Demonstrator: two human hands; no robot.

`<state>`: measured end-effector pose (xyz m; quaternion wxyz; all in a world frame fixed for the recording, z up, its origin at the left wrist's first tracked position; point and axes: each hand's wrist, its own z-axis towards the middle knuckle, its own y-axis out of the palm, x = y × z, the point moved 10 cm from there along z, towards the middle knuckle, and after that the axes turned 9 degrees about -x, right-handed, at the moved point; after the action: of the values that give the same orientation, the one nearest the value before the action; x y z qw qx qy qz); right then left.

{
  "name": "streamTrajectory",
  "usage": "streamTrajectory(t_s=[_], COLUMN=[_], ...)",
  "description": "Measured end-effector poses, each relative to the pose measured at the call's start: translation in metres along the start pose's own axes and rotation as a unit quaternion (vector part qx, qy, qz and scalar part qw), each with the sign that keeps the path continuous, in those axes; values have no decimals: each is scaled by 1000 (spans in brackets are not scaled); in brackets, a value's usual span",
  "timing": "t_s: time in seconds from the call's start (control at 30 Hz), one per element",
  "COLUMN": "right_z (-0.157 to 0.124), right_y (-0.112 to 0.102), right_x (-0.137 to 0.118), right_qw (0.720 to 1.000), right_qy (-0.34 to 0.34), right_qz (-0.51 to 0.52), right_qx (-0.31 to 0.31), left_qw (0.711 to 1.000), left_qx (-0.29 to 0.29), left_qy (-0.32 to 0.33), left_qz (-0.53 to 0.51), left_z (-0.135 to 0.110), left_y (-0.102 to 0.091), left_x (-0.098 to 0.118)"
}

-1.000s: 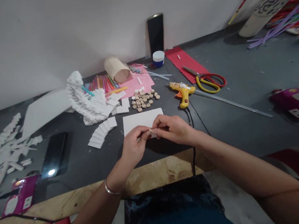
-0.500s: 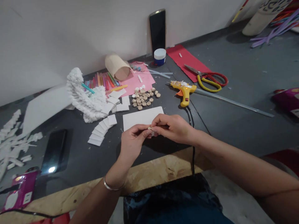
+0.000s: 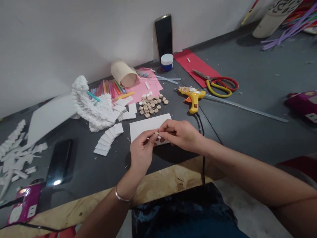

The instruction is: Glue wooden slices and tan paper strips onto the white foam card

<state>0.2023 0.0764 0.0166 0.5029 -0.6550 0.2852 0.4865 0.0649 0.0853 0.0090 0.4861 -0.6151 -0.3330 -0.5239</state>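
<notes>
My left hand (image 3: 142,148) and my right hand (image 3: 183,135) meet over a white card (image 3: 143,127). Between their fingertips is a small beige shell-like piece (image 3: 157,133), pinched by both; the fingers partly hide it, and a bit of white shows just below. Beyond the card lies a pile of similar beige shell-like pieces (image 3: 150,106), with a few small white lumps at its far edge. To the left, several white foam squares (image 3: 106,140) overlap in a curved row.
A yellow glue gun (image 3: 194,97) with a long glue stick lies right of the pile, its cable running toward me. Scissors (image 3: 219,86) rest by red paper (image 3: 192,62). A phone (image 3: 59,162) with its light on and a white textured model (image 3: 91,109) are left.
The view has shifted slightly. Both hands stay together over the card, and the small piece has turned a little between the fingertips, with white now showing beneath it.
</notes>
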Motion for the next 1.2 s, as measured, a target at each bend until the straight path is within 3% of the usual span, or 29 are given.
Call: streamTrajectory(t_s=[0.13, 0.27, 0.4, 0.6, 0.7, 0.8, 0.97, 1.1, 1.2], right_z=[1, 2, 3, 4, 4, 4, 2, 3, 5], right_y=[4, 7, 10, 16, 17, 22, 36, 36, 33], right_x=[4, 10, 11, 16, 17, 15, 9, 4, 5], right_qw=[998, 988, 982, 978, 973, 959, 912, 894, 895], right_qy=[17, 43, 57, 64, 67, 66, 73, 48, 40], right_qz=[58, 145, 164, 177, 194, 239, 344, 397, 407], right_qx=[-18, -40, -71, -91, -100, -139, -212, -201, -180], left_qw=[995, 982, 963, 906, 889, 905, 948, 987, 991], left_qx=[2, -32, -45, -39, -37, -25, 16, 19, 4], left_qy=[72, 123, 158, 251, 268, 258, 212, 145, 134], left_qz=[68, 141, 215, 337, 369, 338, 235, 71, -5], left_z=[1, 2, -1, -10, -10, -10, -10, -2, 3], left_y=[-3, 1, 3, 10, 12, 6, -7, -9, -4], left_x=[16, 29, 37, 55, 59, 61, 57, 33, 23])
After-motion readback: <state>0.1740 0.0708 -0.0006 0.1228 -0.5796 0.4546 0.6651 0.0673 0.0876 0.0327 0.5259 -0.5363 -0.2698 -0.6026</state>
